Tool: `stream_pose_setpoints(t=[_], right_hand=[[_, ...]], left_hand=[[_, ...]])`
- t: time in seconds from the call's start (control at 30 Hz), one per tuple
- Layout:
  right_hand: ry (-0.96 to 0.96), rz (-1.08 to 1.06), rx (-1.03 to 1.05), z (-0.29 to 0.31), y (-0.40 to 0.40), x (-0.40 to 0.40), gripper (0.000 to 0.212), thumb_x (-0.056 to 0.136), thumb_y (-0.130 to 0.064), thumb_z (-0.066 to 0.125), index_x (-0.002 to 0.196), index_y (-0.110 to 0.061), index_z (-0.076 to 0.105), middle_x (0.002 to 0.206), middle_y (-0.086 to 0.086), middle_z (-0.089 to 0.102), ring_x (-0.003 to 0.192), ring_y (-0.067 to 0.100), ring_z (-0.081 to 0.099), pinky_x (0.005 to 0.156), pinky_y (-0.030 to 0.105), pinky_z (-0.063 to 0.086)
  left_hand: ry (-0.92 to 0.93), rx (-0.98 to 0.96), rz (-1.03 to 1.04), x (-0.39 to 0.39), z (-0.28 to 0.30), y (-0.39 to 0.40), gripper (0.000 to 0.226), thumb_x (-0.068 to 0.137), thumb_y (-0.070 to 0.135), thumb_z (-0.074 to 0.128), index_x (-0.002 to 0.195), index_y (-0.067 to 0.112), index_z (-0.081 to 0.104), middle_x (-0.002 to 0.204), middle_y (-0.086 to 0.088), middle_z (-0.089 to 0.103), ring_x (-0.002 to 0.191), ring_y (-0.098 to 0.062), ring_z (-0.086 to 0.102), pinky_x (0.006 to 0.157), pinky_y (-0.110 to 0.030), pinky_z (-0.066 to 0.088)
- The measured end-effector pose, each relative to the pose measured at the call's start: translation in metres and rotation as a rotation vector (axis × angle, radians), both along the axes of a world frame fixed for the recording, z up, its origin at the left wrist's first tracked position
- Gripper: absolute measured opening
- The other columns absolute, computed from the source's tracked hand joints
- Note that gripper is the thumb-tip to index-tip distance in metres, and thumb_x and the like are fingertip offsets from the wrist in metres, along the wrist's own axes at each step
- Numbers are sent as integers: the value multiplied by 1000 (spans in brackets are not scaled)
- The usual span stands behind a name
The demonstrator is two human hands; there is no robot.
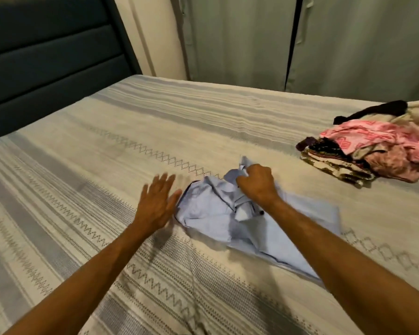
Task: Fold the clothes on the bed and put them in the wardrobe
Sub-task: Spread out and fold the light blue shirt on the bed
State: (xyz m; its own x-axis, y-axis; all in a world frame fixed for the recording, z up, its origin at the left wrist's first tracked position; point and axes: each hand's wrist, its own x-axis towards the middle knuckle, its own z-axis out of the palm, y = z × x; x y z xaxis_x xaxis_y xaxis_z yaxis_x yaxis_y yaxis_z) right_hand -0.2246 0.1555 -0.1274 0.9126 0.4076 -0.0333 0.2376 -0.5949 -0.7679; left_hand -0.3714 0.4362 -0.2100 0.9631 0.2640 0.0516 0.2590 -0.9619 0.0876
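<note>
Pretty early days by the look of it. The bed is mostly bare cover, the wardrobe behind is seen shut, and a jumbled pile of clothes is left unfolded far right. Only the light blue shirt is being worked, mid-bed: its bunched cloth is pinched by the right hand, while the left hand is held flat and released beside it

so all you get of the person is two bare forearms coming in from the bottom edge, no sleeves showing anywhere up to the frame edge. left hand and right hand both bare too, no gloves, no rings, no watch or bracelet on either wrist. left fingers look motion-blurred
</note>
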Motion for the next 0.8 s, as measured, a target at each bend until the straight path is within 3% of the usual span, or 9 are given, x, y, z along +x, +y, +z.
stream_pose_setpoints(t=[0.07, 0.13, 0.23, 0.37, 0.43, 0.53, 0.6, 0.7, 0.8], right_hand=[[-3, 29, 12, -24, 28, -8, 40, 92, -22, 60, 64, -8, 36, 57, 4, 39, 55, 19, 39, 51, 26, 28], [14, 14, 2, -44, 41, -13, 44, 93, -13, 63, 63, -15, 30, 54, 2, 32, 49, 15, 31, 50, 30, 23], [11, -23, -14, -65, 56, -14, 36, 89, -4, 62, 70, -15, 32, 57, 4, 35, 51, 17, 31, 49, 33, 18], [-50, -2, -58, -64, 64, -13, 25, 87, -2, 65, 77, -5, 42, 65, 16, 43, 55, 23, 36, 49, 35, 19], [-120, 9, -54, -54, 66, -12, 28, 91, -7, 68, 76, -2, 45, 63, 15, 44, 52, 19, 34, 43, 26, 19], [-178, 29, -59, -38, 76, -17, 34, 96, -14, 64, 72, -4, 42, 60, 7, 39, 51, 17, 36, 41, 25, 24], [-175, 54, -74, -35, 88, -21, 30, 96, -13, 62, 76, -4, 42, 63, 8, 40, 56, 20, 38, 43, 26, 19], [-84, 56, -117, -45, 97, -26, 18, 93, -11, 62, 85, -6, 48, 68, 4, 44, 59, 18, 43, 44, 24, 24], [0, 19, -135, -55, 98, -33, 29, 89, -3, 61, 72, -11, 38, 68, 2, 41, 62, 18, 41, 46, 26, 21]], left_hand=[[-117, -94, -83, -23, -14, 26, 62, 107, 56, 15, 165, 32, 19, 168, -15, 24, 155, -40, 23, 121, -62, 26], [-186, -247, -52, -41, -34, 35, 49, 113, 43, 29, 162, 45, 18, 166, -1, 30, 156, -27, 26, 126, -53, 24], [-213, -241, 141, -46, -58, 28, 57, 110, 58, 21, 163, 37, 28, 170, 13, 23, 158, -12, 18, 128, -45, 20], [-250, -204, 177, -44, -60, 22, 60, 108, 61, 22, 160, 35, 36, 168, 10, 30, 156, -14, 24, 126, -41, 21], [-260, -197, 178, -45, -60, 23, 59, 108, 61, 23, 159, 35, 38, 168, 9, 32, 156, -15, 26, 126, -42, 23], [-267, -190, 177, -45, -61, 23, 61, 107, 62, 21, 158, 34, 39, 167, 8, 33, 156, -15, 27, 125, -43, 24], [-277, -190, 169, -45, -61, 23, 62, 106, 62, 21, 158, 34, 39, 167, 8, 33, 156, -15, 26, 125, -43, 24], [-271, -195, 161, -46, -60, 25, 63, 106, 63, 19, 159, 34, 38, 168, 9, 32, 156, -15, 25, 126, -44, 23], [-278, -198, 165, -46, -60, 23, 62, 106, 61, 21, 159, 34, 38, 168, 9, 32, 156, -14, 25, 126, -46, 24]])
